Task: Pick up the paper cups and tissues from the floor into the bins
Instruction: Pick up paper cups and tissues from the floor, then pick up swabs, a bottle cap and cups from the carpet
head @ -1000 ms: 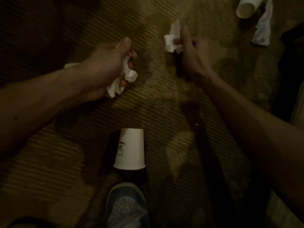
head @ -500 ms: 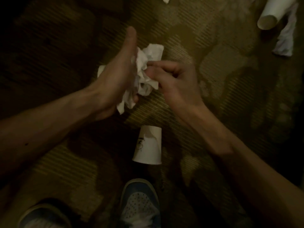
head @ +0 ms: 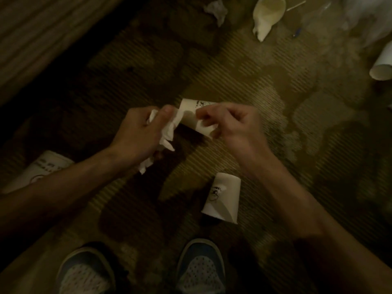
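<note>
My left hand (head: 140, 132) grips a wad of crumpled white tissues (head: 167, 134) that hangs out below the fist. My right hand (head: 229, 126) is close beside it with its fingers curled over the wide end of a paper cup (head: 191, 115) lying on its side; a real grip does not show. Another paper cup (head: 221, 198) lies on the carpet below my right forearm. A third cup (head: 45, 166) is half hidden behind my left forearm. No bin is in view.
More litter lies farther off: a cup (head: 270, 11) at the top, a cup (head: 382, 62) at the right edge and a tissue (head: 216, 7) at the top. My two shoes (head: 199, 270) stand at the bottom on the dim patterned carpet.
The right hand has let go of the tissue it passed over, and the left hand has closed round the whole wad. The view has pulled back and shows more cups.
</note>
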`<action>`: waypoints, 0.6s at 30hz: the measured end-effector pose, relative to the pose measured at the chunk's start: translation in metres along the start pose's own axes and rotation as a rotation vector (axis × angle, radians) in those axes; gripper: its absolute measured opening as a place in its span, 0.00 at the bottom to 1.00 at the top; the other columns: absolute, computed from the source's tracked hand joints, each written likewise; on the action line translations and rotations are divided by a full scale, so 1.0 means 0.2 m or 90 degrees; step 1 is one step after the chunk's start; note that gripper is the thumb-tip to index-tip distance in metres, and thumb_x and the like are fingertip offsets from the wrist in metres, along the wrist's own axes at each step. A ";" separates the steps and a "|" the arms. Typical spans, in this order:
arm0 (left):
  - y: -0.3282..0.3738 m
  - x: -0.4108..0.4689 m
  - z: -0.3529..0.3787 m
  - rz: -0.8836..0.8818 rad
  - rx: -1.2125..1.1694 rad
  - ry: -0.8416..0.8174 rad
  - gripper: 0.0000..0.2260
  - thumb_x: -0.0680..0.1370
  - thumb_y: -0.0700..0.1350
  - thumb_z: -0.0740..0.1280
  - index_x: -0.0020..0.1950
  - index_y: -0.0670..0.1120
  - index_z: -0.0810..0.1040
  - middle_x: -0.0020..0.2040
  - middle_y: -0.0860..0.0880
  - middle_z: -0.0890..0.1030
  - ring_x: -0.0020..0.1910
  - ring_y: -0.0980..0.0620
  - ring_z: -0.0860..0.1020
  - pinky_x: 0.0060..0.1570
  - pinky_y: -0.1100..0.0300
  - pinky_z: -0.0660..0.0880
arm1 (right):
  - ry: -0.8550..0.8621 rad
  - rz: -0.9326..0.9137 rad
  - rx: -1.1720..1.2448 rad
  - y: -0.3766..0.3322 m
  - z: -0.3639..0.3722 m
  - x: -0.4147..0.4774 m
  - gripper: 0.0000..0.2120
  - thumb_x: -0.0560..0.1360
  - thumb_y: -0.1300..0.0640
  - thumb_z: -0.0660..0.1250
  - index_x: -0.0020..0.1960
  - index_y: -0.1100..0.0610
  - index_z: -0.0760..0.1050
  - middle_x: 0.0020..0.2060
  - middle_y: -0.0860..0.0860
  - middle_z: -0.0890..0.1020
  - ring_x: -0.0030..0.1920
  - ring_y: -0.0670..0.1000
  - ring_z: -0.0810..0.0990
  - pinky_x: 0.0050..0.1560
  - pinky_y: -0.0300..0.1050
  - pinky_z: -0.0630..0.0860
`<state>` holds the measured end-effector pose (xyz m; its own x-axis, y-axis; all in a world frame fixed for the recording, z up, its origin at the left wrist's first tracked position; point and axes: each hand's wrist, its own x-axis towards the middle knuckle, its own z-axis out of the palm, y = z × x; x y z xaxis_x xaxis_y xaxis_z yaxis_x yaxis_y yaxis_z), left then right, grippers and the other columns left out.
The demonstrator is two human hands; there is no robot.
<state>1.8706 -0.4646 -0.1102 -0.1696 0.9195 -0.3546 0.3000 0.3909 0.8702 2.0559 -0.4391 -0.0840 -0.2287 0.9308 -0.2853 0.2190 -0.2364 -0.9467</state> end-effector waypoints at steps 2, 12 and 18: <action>-0.06 0.02 -0.02 -0.039 0.009 0.017 0.16 0.81 0.55 0.62 0.41 0.47 0.79 0.30 0.50 0.79 0.25 0.61 0.76 0.21 0.68 0.70 | 0.062 -0.055 -0.161 0.02 -0.02 0.07 0.06 0.78 0.55 0.67 0.52 0.51 0.82 0.51 0.43 0.82 0.55 0.44 0.79 0.53 0.48 0.78; -0.07 0.08 0.02 -0.160 -0.078 -0.068 0.14 0.80 0.60 0.62 0.58 0.53 0.76 0.44 0.53 0.80 0.26 0.63 0.78 0.21 0.65 0.73 | -0.130 0.008 -0.543 0.15 0.09 0.26 0.33 0.69 0.47 0.76 0.70 0.52 0.68 0.60 0.52 0.74 0.59 0.53 0.73 0.54 0.48 0.73; 0.08 -0.09 -0.36 -0.182 -0.077 -0.108 0.32 0.69 0.76 0.59 0.26 0.49 0.78 0.25 0.47 0.79 0.25 0.52 0.80 0.28 0.60 0.75 | -0.332 -0.066 -0.554 -0.38 0.33 0.27 0.32 0.61 0.32 0.68 0.62 0.41 0.71 0.52 0.41 0.78 0.48 0.42 0.78 0.43 0.40 0.77</action>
<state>1.8110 -0.4785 -0.0650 -0.0686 0.7714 -0.6326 0.1486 0.6349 0.7582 1.9635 -0.3887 -0.0376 -0.6245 0.6486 -0.4350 0.7411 0.3166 -0.5920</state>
